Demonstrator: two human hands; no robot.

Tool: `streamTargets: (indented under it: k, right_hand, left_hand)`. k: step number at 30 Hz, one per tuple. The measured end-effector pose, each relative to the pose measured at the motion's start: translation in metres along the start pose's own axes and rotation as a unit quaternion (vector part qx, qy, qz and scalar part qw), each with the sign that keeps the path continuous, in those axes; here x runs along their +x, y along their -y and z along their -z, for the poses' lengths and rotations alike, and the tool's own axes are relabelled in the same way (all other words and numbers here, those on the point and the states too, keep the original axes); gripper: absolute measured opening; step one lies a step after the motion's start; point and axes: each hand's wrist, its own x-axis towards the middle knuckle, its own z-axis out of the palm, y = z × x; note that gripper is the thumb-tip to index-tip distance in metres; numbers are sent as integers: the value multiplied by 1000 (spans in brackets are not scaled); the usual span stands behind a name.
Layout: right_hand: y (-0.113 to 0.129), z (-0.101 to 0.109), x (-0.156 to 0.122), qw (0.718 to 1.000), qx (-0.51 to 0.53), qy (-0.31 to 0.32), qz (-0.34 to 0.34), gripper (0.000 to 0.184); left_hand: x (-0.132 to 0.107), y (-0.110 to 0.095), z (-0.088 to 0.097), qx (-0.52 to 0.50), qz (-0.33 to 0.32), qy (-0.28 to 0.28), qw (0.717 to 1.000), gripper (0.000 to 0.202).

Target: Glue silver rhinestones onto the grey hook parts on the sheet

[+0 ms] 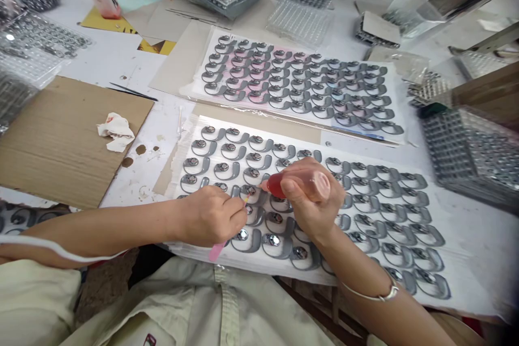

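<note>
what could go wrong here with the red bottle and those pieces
The red bottle, tilted in the right hand, might drip onto the grey pieces around its nozzle. The left hand, low over the close-set rows, could nudge pieces out of line. The bracelet on the right arm may catch pieces near it.

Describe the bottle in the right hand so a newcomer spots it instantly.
Find the nearer white sheet lined with grey curved pieces. Above its middle, the right hand grips a red bottle, nozzle pointing left. Unlike the metal-capped bottle standing farther back, it is tilted and hand-held.
</note>
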Motion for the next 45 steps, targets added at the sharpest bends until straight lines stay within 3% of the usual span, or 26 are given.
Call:
streamTargets:
  k: [24,45]
  right_hand:
    - [1,-3,0,999,5,22,22,3]
    - [11,-1,6,998,9,23,64,8]
  left_hand:
    - [1,1,1,12,-6,8,1000,15]
    - [-1,3,2,3,0,22,1000,14]
